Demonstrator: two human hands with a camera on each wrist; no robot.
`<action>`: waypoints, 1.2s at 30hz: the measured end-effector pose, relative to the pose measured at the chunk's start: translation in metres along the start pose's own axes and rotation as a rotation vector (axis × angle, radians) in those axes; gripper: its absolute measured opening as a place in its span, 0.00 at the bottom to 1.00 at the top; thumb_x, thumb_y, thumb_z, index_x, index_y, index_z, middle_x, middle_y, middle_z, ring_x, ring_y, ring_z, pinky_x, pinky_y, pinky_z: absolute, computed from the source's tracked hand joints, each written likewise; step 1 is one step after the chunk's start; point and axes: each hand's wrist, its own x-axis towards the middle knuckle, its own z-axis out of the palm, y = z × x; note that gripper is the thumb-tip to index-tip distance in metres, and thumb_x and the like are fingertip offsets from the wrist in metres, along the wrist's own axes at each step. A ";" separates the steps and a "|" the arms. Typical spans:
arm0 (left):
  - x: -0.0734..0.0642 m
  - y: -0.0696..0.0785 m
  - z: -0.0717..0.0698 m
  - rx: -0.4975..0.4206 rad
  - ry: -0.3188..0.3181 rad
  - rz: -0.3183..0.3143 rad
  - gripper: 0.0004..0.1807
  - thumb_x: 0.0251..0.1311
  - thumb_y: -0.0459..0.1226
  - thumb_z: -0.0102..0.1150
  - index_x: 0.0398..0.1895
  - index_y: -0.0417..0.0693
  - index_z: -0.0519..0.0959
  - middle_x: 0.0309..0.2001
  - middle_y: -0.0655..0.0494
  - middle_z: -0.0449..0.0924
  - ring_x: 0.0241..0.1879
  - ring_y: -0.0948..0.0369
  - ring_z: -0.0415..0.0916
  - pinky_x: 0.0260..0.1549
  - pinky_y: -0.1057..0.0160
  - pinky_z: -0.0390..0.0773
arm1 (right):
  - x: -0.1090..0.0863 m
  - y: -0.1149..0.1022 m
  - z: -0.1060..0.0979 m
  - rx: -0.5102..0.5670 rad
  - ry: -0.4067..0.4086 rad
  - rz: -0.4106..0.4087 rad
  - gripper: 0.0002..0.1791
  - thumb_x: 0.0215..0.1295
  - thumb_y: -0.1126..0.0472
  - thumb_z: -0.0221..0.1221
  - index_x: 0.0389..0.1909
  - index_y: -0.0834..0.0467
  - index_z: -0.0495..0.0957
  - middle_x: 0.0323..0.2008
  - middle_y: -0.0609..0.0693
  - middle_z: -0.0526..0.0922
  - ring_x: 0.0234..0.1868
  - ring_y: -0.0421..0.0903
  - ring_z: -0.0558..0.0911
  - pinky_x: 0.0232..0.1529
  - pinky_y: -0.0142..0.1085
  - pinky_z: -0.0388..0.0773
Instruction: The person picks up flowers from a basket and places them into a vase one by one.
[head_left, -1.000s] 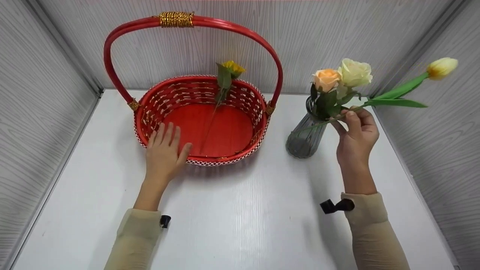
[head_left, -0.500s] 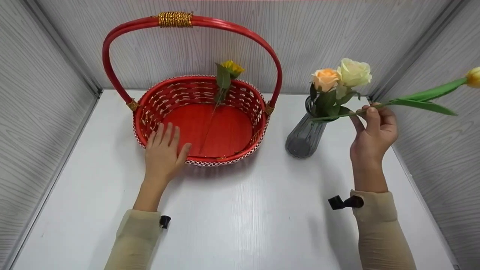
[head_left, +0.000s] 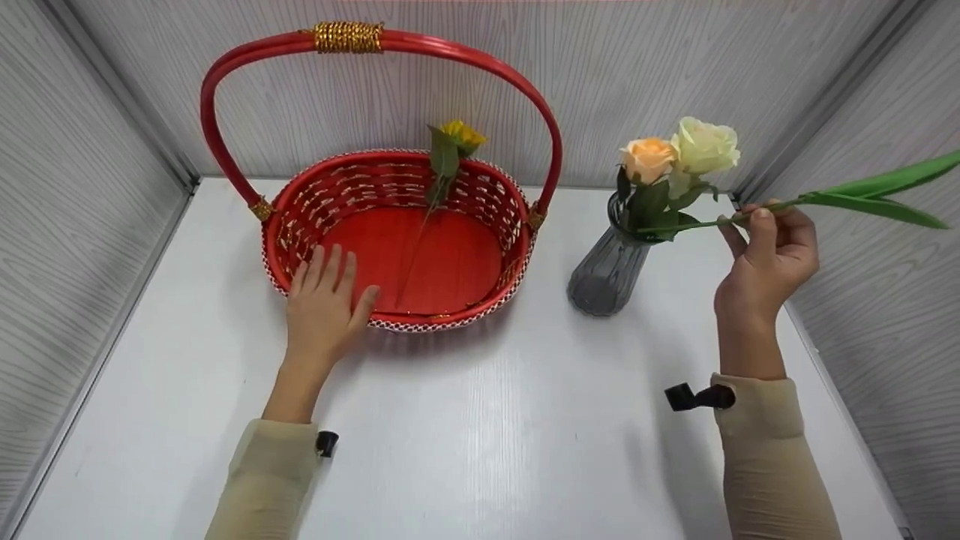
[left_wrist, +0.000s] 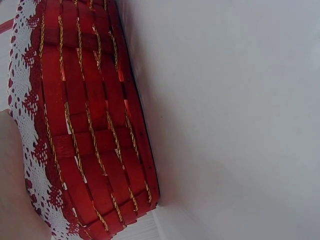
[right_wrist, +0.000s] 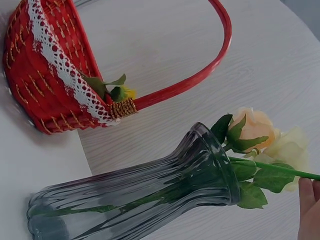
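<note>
My right hand (head_left: 769, 266) pinches a slender green leafy stem (head_left: 696, 226), nearly level, its end leftward at the mouth of the grey ribbed glass vase (head_left: 613, 264); my farther left hand (head_left: 322, 311) rests unclenched on the red woven basket (head_left: 457, 319)

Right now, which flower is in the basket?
The yellow sunflower; the peach rose and cream rose stand in the vase, the right hand pinches another stem.

Head: from above, forward-down. Left wrist: close on basket (left_wrist: 85, 130). Right wrist: near vase (right_wrist: 145, 187); basket shared.
</note>
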 end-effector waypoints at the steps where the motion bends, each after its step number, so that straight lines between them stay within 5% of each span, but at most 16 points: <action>1: 0.000 0.000 0.000 -0.002 0.006 0.001 0.40 0.70 0.59 0.43 0.77 0.45 0.58 0.76 0.42 0.56 0.78 0.43 0.44 0.76 0.44 0.43 | -0.001 0.001 0.000 -0.006 -0.007 -0.002 0.06 0.63 0.76 0.60 0.40 0.72 0.76 0.33 0.62 0.78 0.35 0.54 0.82 0.38 0.44 0.86; 13: 0.000 0.000 0.001 -0.005 0.052 0.015 0.39 0.69 0.58 0.44 0.75 0.44 0.62 0.75 0.41 0.58 0.77 0.42 0.49 0.75 0.43 0.46 | -0.009 0.008 0.011 -0.080 -0.128 0.059 0.08 0.63 0.68 0.63 0.34 0.71 0.77 0.31 0.60 0.81 0.30 0.50 0.81 0.36 0.43 0.85; 24: 0.000 -0.001 0.000 0.002 0.023 0.009 0.39 0.70 0.58 0.43 0.76 0.45 0.59 0.76 0.42 0.57 0.78 0.43 0.46 0.76 0.44 0.43 | -0.012 0.013 0.019 -0.096 -0.240 0.068 0.06 0.63 0.71 0.63 0.33 0.70 0.76 0.31 0.59 0.80 0.33 0.50 0.83 0.36 0.41 0.86; 36: -0.001 -0.002 0.001 -0.001 0.010 0.005 0.40 0.70 0.59 0.43 0.77 0.45 0.57 0.77 0.42 0.56 0.78 0.43 0.43 0.76 0.43 0.43 | -0.025 0.017 0.029 -0.195 -0.260 -0.011 0.05 0.65 0.71 0.62 0.32 0.69 0.76 0.33 0.62 0.84 0.33 0.51 0.84 0.36 0.37 0.86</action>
